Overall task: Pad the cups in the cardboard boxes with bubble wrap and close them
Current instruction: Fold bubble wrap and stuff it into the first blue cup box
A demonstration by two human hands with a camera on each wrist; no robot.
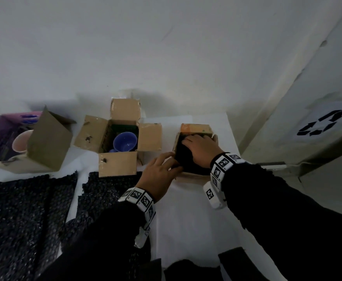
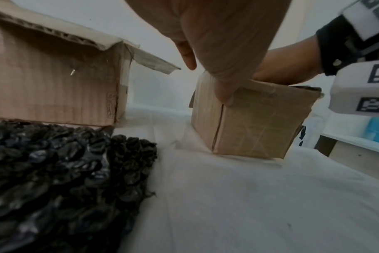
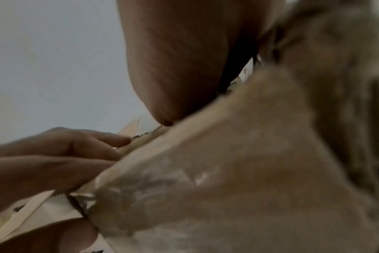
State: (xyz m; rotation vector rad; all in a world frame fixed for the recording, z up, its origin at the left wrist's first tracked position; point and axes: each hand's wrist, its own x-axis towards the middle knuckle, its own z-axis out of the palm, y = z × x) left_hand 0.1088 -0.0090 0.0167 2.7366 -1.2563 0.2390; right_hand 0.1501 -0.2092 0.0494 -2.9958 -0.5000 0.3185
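The small right box point(image 1: 194, 129) point(image 2: 255, 123) is filled to the top with black bubble wrap point(image 1: 186, 161). My right hand point(image 1: 200, 148) lies flat on that wrap inside the box, fingers straight, pressing down. My left hand point(image 1: 162, 171) grips the box's left edge, with the thumb point(image 2: 225, 95) on the outer near corner and fingers over the rim. No cup shows in this box. The right wrist view is blurred, showing only my palm point(image 3: 184, 68) over cardboard point(image 3: 249, 171). The middle box point(image 1: 117, 165) stands open with a blue cup point(image 1: 125, 141) inside.
A left box point(image 1: 48, 142) lies tipped with a pink cup point(image 1: 21, 142) in it. Black bubble wrap sheets point(image 1: 24, 216) point(image 2: 65, 179) cover the table's front left. White paper point(image 1: 186, 220) covers the table. A grey bin with a recycling sign point(image 1: 320, 122) stands at the right.
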